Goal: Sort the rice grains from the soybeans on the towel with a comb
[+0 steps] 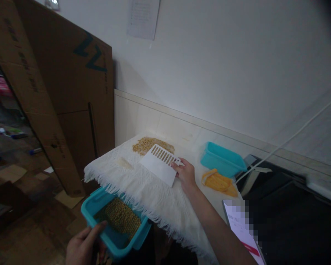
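Right hand and left hand each close on one object: the right pinches a white slotted plate by its handle end above the fringed cloth, while the left clasps the near rim of a bean-filled bin, thumb uppermost, below the cloth's edge. The loose beans lie on the cloth beyond the plate. The one-sided hold could let the bin tip and spill; whether anything supports it from beneath cannot be told. The plate's edge could ruck the cloth, scattering beans, and the overhanging fringe could deflect them past the rim. Counted: two hands, two teal bins (the second bin stands on the right), one plate, one cloth, one yellow bundle; individual beans are too small and numerous to count.
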Demonstrator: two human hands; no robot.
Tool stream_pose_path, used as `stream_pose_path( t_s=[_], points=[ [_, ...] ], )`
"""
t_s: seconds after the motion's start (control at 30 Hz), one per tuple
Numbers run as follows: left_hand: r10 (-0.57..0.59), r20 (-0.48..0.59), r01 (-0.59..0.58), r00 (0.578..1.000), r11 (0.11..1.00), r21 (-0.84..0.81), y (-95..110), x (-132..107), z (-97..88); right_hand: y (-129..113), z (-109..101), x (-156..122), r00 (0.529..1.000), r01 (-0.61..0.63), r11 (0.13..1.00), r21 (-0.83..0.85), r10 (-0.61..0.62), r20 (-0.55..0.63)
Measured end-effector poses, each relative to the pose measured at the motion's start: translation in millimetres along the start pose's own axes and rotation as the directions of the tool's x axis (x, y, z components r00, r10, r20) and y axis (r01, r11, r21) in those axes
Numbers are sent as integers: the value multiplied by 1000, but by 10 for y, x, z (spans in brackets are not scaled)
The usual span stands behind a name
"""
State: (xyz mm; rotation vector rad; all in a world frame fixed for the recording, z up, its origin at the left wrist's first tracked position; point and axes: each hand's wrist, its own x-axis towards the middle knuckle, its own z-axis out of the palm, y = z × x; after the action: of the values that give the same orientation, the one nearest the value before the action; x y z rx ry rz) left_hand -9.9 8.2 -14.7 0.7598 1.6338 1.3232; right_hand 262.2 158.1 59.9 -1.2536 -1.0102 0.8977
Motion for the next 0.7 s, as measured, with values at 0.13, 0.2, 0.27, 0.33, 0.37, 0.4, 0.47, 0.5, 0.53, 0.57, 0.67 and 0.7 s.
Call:
stream_pose_path(
  t_s=[0.13,0.2,0.27,0.33,0.37,0.4,0.47,0.5,0.53,0.57,0.67,0.7],
  points=[
    [-127,56,133,990,983,-125,-8,27,-19,108,46,10,1000,1,1000,-20,-1,-4],
    [-138,54,143,989,982,-120,-14,36,-32,114,8,82,1000,9,999,-39,-10,-21],
    [-144,51,149,988,983,-110,-20,39,-46,82,-48,164,999,17,998,-55,-19,-35],
    [-153,54,159,987,981,-111,-19,36,-59,29,-86,218,999,26,998,-62,-29,-42],
    [-155,60,161,986,980,-117,-15,34,-64,2,-91,225,999,32,997,-64,-34,-39],
    [-154,64,160,986,979,-125,-8,31,-68,-21,-85,219,999,36,997,-65,-38,-30],
    [-148,78,157,986,978,-135,10,28,-72,-45,-42,174,999,39,997,-70,-38,12],
    [-145,84,155,986,979,-135,18,28,-72,-44,-12,146,999,39,996,-75,-36,40],
    [-144,84,154,986,979,-133,23,29,-72,-35,17,124,997,40,996,-81,-34,65],
    [-143,82,153,986,980,-128,24,31,-73,-21,39,113,996,42,995,-89,-34,85],
    [-130,71,137,989,984,-114,10,39,-82,30,36,171,995,65,990,-122,-56,83],
    [-122,69,129,990,985,-113,4,41,-86,40,11,215,995,78,988,-134,-69,68]
  ],
)
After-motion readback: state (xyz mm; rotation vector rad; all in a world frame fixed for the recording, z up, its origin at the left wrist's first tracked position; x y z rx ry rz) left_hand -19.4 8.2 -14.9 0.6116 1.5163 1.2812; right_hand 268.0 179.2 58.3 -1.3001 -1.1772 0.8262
